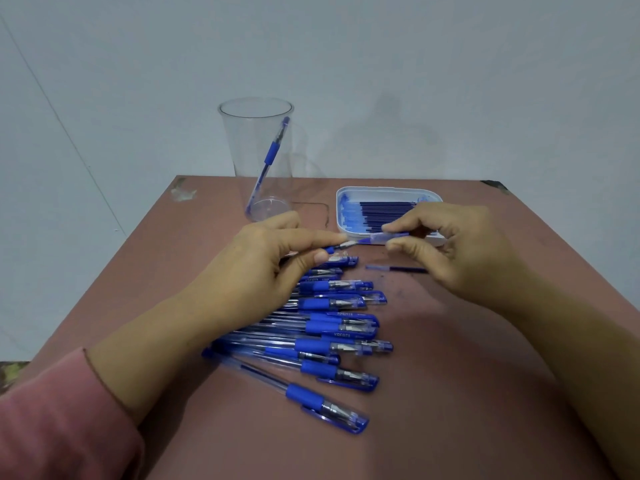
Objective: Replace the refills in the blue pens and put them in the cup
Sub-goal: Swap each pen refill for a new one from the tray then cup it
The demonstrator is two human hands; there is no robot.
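gripping pen in left hand, pinching its tip end with right hand, likely to pull it apart.

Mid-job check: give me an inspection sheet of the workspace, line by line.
Surface: reddish-brown table; dark specks near the loose refill.
Job's things: clear cup holding one blue pen; white tray of refills; row of capped pens lying on the table; the loose refill lies right of the row.
Clutter: tape scraps at the far-left corner.
Hands: left hand and right hand each pinch an end of the held pen over the row's far end.
Cables: thin dark line beside the cup; cannot tell if it is a cable.
Surroundings: pale wall behind; pink sleeve on the left arm.
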